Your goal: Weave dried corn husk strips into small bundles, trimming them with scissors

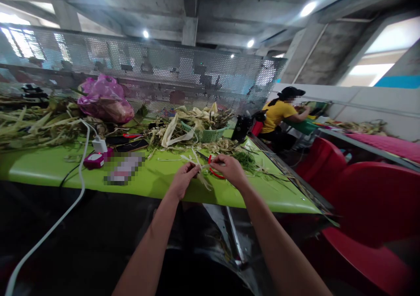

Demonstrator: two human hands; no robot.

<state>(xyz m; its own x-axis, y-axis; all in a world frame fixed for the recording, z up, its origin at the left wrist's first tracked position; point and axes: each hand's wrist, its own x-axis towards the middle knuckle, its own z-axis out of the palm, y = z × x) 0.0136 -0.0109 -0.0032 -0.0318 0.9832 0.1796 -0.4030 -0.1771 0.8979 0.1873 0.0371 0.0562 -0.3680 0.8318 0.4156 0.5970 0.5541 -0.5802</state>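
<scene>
Both my hands meet over the green table near its front edge. My left hand is closed in a pinch on pale dried leaf strips that trail off to the left and down. My right hand is closed around red-handled scissors, whose red loop shows under the fingers, and it also touches the strips. Loose green and pale plant scraps lie just beyond my right hand.
A green basket full of husks stands behind my hands. A heap of dried leaves and a pink plastic bag lie at the left, with a white charger and cable. Red chairs stand right; a person in yellow works farther back.
</scene>
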